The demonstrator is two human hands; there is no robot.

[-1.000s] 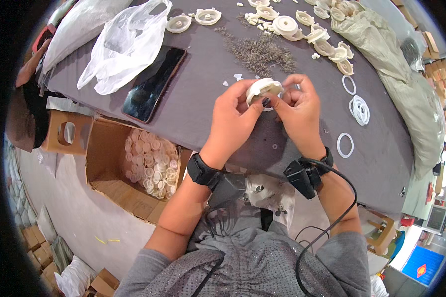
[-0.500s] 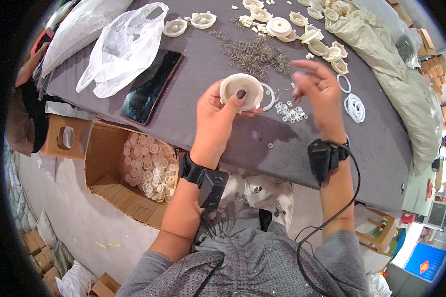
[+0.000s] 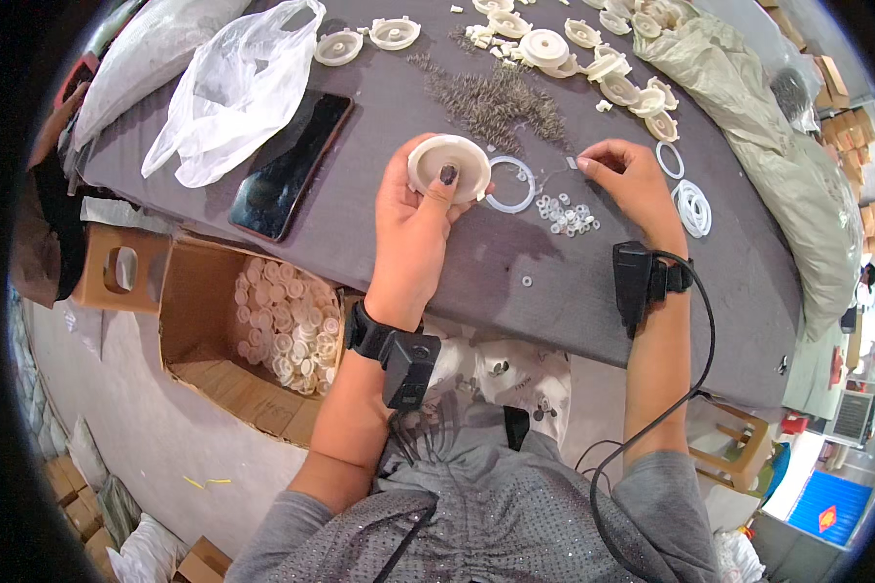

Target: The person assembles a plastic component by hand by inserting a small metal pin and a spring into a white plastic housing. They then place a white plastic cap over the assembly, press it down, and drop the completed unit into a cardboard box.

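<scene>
My left hand grips a round cream plastic cap, with the thumb pressed inside its hollow face. To the right, my right hand has thumb and forefinger brought together over the table; a tiny pale piece shows at the fingertips, too small to name. Between the hands lie a translucent sealing ring and a small heap of white washers. Beyond them spreads a pile of small metal springs. More white rings are stacked beside my right hand.
Several cream caps lie along the far side of the dark table. A phone and a white plastic bag are at left. Below the table edge stands a cardboard box of round pale parts. A sack borders the right.
My right hand has come down and its thumb and forefinger have closed together. My left hand has shifted slightly left with the cap, uncovering more of the translucent ring.
</scene>
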